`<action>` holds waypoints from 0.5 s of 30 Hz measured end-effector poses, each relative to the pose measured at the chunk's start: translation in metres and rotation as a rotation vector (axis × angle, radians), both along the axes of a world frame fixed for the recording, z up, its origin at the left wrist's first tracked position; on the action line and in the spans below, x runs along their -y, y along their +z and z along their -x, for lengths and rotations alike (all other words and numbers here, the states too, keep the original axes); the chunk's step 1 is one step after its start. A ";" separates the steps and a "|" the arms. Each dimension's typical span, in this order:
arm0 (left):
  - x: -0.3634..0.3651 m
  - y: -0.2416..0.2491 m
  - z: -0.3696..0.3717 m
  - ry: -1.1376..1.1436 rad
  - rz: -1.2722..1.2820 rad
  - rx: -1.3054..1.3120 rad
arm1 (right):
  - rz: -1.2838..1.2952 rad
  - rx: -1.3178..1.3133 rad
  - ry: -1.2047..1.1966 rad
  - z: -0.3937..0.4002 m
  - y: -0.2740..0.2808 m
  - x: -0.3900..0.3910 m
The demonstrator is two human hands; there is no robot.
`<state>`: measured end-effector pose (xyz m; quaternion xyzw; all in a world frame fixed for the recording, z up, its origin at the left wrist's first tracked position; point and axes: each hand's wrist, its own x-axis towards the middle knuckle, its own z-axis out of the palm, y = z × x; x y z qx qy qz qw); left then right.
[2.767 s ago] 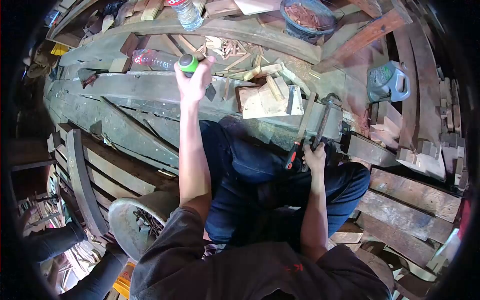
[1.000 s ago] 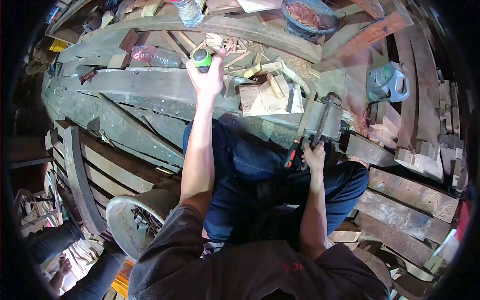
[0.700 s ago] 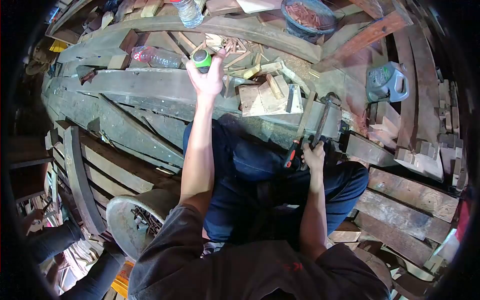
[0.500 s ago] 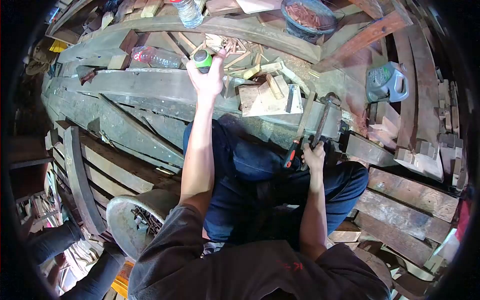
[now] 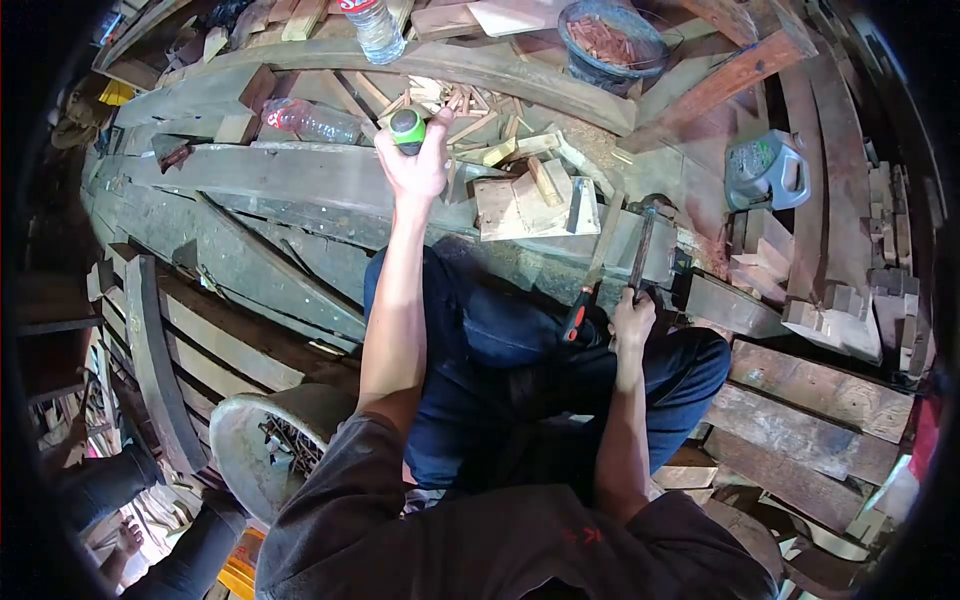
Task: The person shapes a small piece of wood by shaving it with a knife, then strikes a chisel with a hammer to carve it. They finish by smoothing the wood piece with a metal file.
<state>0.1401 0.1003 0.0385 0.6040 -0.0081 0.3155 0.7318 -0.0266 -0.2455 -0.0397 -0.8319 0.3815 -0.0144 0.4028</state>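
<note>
My left hand (image 5: 415, 168) is wrapped round a green and black object (image 5: 408, 130) with a rounded dark end, held above the long grey beam. In my right hand (image 5: 632, 318) is a dark metal bar tool (image 5: 643, 245) whose hooked end points away from me. Just left of that hand lies a saw with a red and black handle (image 5: 577, 315), its blade stretching up beside a pale wooden board (image 5: 510, 212). A small wood piece (image 5: 545, 182) and a metal-edged strip rest on the board.
Plastic bottles (image 5: 312, 120) (image 5: 375, 35), a bucket of wood pieces (image 5: 612, 75) and a grey jug (image 5: 768, 170) stand or lie beyond. At left, a pail (image 5: 235, 440) holds metal pieces. Another person's legs (image 5: 190, 550) and hand show at lower left.
The tool in my right hand has turned slightly and that hand's grip has shifted. The green object tilts a little differently. Another person's hand has appeared at lower left.
</note>
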 end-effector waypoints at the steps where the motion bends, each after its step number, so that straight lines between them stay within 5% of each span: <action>1: 0.001 0.000 -0.001 0.004 0.014 0.012 | -0.034 -0.005 -0.011 0.001 0.005 -0.003; 4: 0.003 0.006 0.000 0.129 -0.091 0.051 | -0.010 -0.002 0.026 0.005 0.009 -0.007; 9: 0.000 0.008 0.003 0.031 -0.090 -0.046 | 0.157 0.151 0.171 0.011 -0.011 0.005; 15: 0.003 0.012 0.005 0.091 -0.115 -0.059 | 0.236 0.303 0.338 0.008 0.062 -0.018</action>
